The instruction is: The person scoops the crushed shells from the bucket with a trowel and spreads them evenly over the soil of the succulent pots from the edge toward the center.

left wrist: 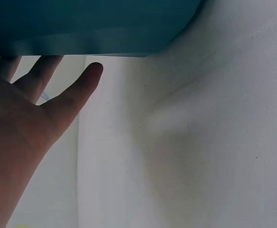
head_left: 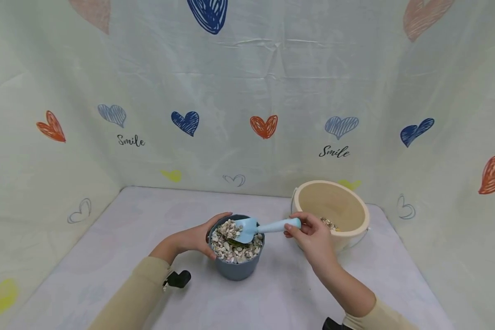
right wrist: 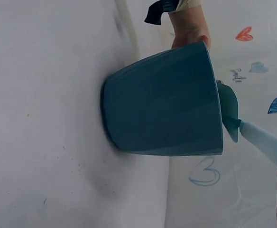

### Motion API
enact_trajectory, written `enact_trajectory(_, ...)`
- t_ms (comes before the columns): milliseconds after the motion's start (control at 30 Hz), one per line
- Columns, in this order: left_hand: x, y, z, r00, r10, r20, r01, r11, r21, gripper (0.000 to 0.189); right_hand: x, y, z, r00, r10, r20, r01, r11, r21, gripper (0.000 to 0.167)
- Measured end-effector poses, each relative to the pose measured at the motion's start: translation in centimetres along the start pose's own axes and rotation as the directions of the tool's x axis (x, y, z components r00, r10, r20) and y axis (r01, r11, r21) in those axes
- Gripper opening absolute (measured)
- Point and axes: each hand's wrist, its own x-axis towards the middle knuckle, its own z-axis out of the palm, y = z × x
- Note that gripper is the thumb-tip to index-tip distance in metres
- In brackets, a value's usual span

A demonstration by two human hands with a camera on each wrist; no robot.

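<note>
A blue-grey plant pot [head_left: 237, 268] stands upright on the table, filled with pale gravel [head_left: 231, 254]. A bit of something dark green shows among the stones. My left hand [head_left: 195, 238] holds the pot's left side near the rim, thumb in front and fingers toward the back. In the left wrist view, the thumb and parts of the fingers show beside the pot [left wrist: 81, 28]. With its fingertips, my right hand [head_left: 313, 238] pinches the handle of a light-blue trowel [head_left: 278, 226]. The trowel's blade tilts over the pot, against or just above the gravel; which one I cannot tell.
A cream bucket [head_left: 365, 217] with a wire handle stands behind my right hand, some gravel [head_left: 329, 223] at its bottom. White cloth [head_left: 189, 307] covers the table. A curtain [head_left: 227, 82] printed with hearts hangs behind and at both sides.
</note>
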Motion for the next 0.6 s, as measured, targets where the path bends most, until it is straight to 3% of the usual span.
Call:
enact_trajectory(300,0.0,-0.4,0.1,1.0,0.005,0.01,-0.004,0.997,-0.072,0.12,1.3,-0.5,0.6,0.999,-0.004,0.032,0.005,0.999,-0.039,0.023)
enact_trajectory(600,-0.2,-0.3,0.5,1.0,-0.007,-0.009,0.006,0.998,-0.064,0.121,2.2,-1.2,1.0,0.996,-0.022,0.087,0.033,0.992,-0.118,0.021)
